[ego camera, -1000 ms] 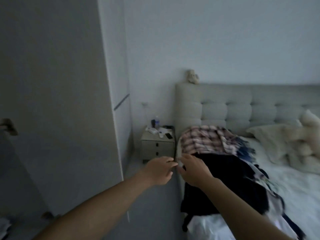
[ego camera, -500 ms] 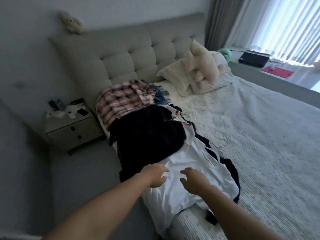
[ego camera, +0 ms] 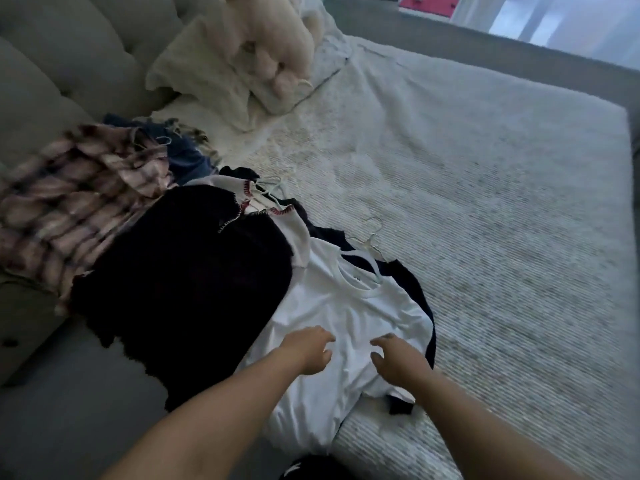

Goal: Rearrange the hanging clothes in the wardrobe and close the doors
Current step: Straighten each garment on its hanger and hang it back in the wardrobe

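Observation:
A pile of clothes on hangers lies along the left edge of the bed (ego camera: 485, 209). On top nearest me is a white T-shirt (ego camera: 349, 306) on a pale hanger (ego camera: 370, 244). Left of it lies a black garment (ego camera: 187, 278), and beyond that a plaid shirt (ego camera: 76, 202) and a blue garment (ego camera: 187, 157). My left hand (ego camera: 310, 349) and my right hand (ego camera: 398, 356) hover just over the lower part of the white T-shirt, fingers loosely curled, holding nothing. The wardrobe is out of view.
A cream plush toy (ego camera: 270, 43) leans on pillows (ego camera: 204, 74) at the grey tufted headboard (ego camera: 69, 57). The grey floor (ego camera: 69, 410) runs along the bed's left side. A pink item (ego camera: 429, 5) lies on a ledge beyond the bed.
My view swung from the wardrobe door and nightstand down onto the bed. Both hands came lower and closer to the white T-shirt, still holding nothing.

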